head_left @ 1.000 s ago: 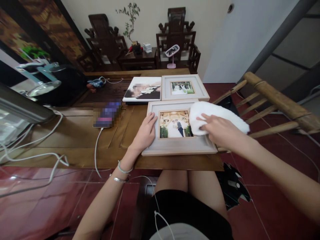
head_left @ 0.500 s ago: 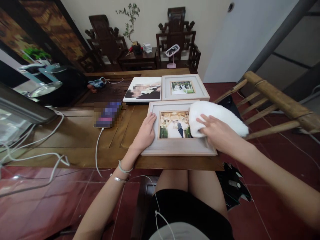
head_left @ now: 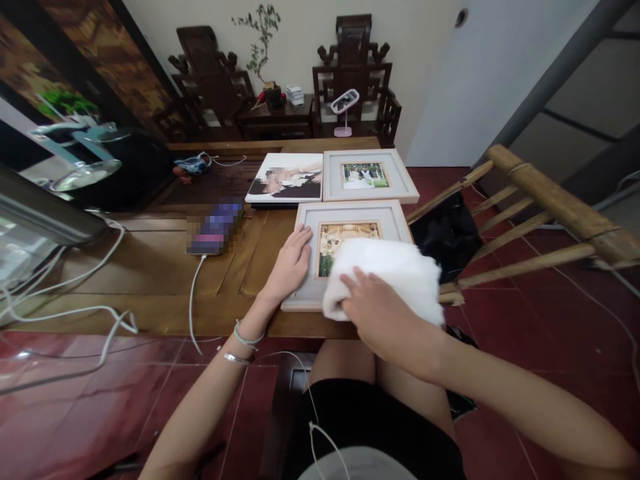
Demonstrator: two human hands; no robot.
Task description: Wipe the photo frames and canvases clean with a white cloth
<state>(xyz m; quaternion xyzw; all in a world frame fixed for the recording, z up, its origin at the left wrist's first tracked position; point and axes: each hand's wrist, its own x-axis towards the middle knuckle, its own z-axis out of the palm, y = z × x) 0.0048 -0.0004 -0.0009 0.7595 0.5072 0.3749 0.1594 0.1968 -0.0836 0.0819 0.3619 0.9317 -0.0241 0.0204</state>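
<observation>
A light wooden picture frame point(head_left: 305, 283) with a wedding photo lies flat at the table's near edge. My left hand point(head_left: 294, 260) rests on its left side, fingers stretched out along the border. In my right hand point(head_left: 373, 307) is a folded white cloth point(head_left: 400, 267), fluffy like a towel, pressed on the lower right of the frame. The cloth hides that corner and most of the photo. Directly behind lies a second picture frame point(head_left: 365, 175) with a smaller photo, and beside it a white-edged photo panel point(head_left: 286, 178) rests on something dark.
A phone point(head_left: 217, 230) with a white charging cable point(head_left: 193, 307) lies left on the wooden table point(head_left: 260, 257). A bamboo chair point(head_left: 545, 193) stands close on the right, a black bag point(head_left: 447, 233) near it. Dark carved chairs and a pink mirror point(head_left: 345, 107) are behind.
My right hand has moved the white cloth left and toward me, from the photo's right side to the frame's lower right. My left hand has stayed in place.
</observation>
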